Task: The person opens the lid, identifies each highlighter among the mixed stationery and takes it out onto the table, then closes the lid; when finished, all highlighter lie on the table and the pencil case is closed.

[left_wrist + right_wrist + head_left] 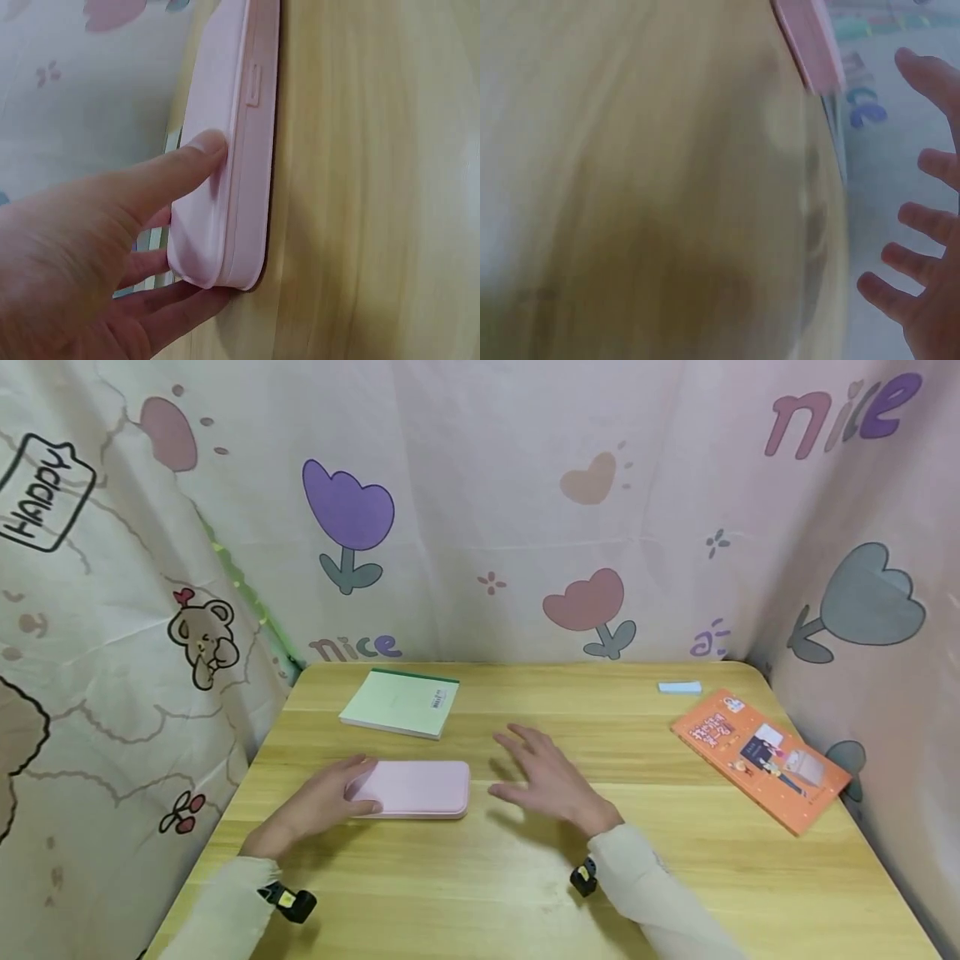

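Note:
A closed pink pencil case (pixel 420 789) lies flat on the wooden table, left of the middle. My left hand (pixel 322 802) grips its left end. In the left wrist view, the thumb (pixel 187 161) presses the lid near the front edge, and the other fingers curl around the case's end and far side. A small clasp (pixel 255 85) shows on the front side of the case. To the right of it, my right hand (pixel 547 781) hovers over the table with fingers spread, holding nothing. The right wrist view is blurred and shows those separated fingers (pixel 922 221).
Behind the pencil case lies a pale green notebook (pixel 397 702) with a dark green spine. An orange illustrated book (pixel 761 760) sits at the table's right edge, near a small light blue block (pixel 679 687). Printed curtains (pixel 465 510) enclose the wooden table (pixel 465 893) at the back and sides.

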Motion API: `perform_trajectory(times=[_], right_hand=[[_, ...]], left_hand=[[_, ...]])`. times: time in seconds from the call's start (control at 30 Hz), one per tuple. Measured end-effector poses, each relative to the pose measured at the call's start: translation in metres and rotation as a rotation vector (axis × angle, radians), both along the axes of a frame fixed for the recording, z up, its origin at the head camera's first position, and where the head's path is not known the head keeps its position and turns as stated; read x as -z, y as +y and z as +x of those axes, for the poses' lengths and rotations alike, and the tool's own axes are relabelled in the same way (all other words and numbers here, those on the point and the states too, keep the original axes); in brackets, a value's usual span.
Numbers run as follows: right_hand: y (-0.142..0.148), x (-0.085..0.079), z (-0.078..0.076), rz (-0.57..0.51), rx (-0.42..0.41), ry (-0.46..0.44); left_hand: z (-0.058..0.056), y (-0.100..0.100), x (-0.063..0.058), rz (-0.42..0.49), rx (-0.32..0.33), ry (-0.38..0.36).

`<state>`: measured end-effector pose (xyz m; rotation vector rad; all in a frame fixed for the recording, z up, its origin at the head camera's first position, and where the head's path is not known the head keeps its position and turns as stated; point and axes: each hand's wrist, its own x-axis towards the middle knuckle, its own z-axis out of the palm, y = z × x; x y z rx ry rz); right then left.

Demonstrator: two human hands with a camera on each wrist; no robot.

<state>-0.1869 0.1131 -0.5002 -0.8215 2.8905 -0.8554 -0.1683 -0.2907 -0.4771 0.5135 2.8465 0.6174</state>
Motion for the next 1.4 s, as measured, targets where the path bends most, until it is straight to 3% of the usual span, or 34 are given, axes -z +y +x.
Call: perform_trajectory(times=[0.33,0.47,0.67,1.03,1.27,1.4], right_hand=[[-0.034,0.009,0.003,0.086,-0.153,-0.074],[-0.026,0.009,0.006,0.116,-0.179,-0.09],[0.002,0.008,0.007,0.072,-0.179,-0.125],[0.071,0.007,0.002,0.042,-0.116,-0.133],[0.096,0.009,-0.004,0.014,-0.083,-0.097],[0.108,0.011,-0.012,0.01,-0.056,-0.089]], left_hand=[[0.008,0.047,0.001,0.003,0.005,-0.021],[0.01,0.062,0.003,0.0,-0.004,-0.026],[0.005,0.084,0.008,0.023,0.022,-0.027],[-0.019,0.138,0.016,0.048,0.179,-0.061],[-0.041,0.164,0.015,0.032,0.198,-0.082],[-0.058,0.177,0.017,0.023,0.245,-0.077]])
